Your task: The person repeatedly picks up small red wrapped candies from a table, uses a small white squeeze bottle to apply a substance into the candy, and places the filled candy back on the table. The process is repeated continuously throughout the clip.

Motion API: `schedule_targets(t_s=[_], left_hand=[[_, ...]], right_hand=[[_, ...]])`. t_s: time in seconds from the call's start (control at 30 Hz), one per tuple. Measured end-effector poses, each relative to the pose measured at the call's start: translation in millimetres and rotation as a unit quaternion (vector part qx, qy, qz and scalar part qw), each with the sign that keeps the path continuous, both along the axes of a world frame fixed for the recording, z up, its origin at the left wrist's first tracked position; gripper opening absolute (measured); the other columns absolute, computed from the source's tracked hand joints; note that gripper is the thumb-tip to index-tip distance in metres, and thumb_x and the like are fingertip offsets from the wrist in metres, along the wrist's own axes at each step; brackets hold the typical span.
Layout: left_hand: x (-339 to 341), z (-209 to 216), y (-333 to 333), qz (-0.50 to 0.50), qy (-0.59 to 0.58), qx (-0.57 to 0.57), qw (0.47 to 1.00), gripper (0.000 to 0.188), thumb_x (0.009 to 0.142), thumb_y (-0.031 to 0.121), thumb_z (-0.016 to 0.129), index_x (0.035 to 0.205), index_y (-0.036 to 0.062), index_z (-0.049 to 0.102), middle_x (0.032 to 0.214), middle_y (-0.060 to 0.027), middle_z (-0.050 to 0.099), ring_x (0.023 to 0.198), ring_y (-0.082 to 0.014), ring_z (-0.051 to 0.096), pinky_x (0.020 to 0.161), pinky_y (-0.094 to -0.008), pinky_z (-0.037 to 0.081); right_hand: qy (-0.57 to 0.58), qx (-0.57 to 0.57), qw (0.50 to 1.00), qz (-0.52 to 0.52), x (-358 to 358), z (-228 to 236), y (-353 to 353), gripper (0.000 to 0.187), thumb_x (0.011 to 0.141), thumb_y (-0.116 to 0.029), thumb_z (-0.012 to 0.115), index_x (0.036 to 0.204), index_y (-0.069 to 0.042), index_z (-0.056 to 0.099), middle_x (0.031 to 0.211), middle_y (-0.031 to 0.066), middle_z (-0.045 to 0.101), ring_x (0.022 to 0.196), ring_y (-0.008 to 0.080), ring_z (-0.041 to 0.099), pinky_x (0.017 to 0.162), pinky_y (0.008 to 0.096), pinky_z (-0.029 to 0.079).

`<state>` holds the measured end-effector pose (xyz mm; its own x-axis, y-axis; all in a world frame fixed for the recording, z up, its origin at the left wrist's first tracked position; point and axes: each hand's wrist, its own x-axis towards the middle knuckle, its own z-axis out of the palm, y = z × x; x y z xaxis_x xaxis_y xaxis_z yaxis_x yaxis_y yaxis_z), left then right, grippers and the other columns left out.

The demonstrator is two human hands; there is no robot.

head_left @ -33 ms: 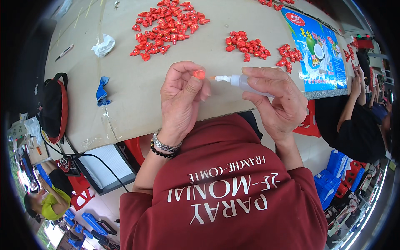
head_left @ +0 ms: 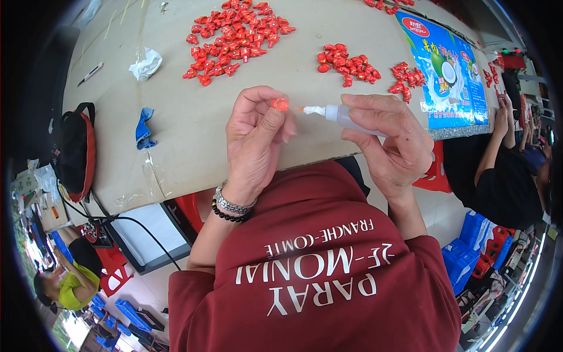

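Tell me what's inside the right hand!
The right hand holds a whitish bottle, its nozzle pointing toward the red piece in the left hand. The hand covers part of the bottle; I can't see that.

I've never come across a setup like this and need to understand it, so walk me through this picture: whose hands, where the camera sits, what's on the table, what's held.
There is no machine here, just a person's two bare hands. The camera is worn on their head and looks down; its fisheye lens bends straight edges toward the rim. The left hand holds a small red piece. The right hand holds a small translucent bottle, its tip pointing toward that piece. On the table lie a large group of red pieces and smaller groups, a blue printed sheet, a crumpled white tissue and a blue scrap.
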<state>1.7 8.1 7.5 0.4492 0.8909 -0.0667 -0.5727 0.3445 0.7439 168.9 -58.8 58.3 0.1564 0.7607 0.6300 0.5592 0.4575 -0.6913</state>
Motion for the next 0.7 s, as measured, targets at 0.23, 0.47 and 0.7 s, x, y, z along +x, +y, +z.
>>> schedule_targets(t_s=[0.23,0.47,0.7], left_hand=[[0.5,0.6,-0.8,-0.008,0.001,-0.008,1.0,0.019,0.091,0.011,0.06,0.106,0.0037,0.052,0.084,-0.0021,0.058,0.065,-0.0092,0.052,0.059,-0.0227,0.04],[0.3,0.8,-1.7,-0.006,-0.004,-0.01,1.0,0.018,0.091,0.011,0.061,0.106,0.0038,0.053,0.084,-0.0018,0.058,0.065,-0.0092,0.053,0.059,-0.0221,0.04],[-1.4,-2.6,-1.2,-0.02,-0.002,0.0,1.0,0.018,0.092,0.013,0.059,0.106,0.0045,0.052,0.095,-0.0049,0.059,0.067,-0.0111,0.051,0.058,-0.0226,0.039]], right_hand=[[-0.026,-0.008,1.0,0.012,1.6,-0.5,0.1,0.029,0.062,0.014,0.07,0.088,0.001,0.064,0.091,0.015,0.068,0.079,0.0219,0.066,0.062,0.028,0.053],[-0.046,-0.026,0.998,0.028,2.2,1.0,-1.9,0.029,0.065,0.012,0.074,0.09,0.003,0.062,0.096,0.0187,0.067,0.086,0.0208,0.066,0.066,0.0266,0.056],[-0.007,-0.009,1.0,-0.002,-2.0,-0.5,0.4,0.029,0.061,0.014,0.07,0.086,0.0,0.065,0.089,0.0127,0.069,0.076,0.022,0.065,0.06,0.0283,0.053]])
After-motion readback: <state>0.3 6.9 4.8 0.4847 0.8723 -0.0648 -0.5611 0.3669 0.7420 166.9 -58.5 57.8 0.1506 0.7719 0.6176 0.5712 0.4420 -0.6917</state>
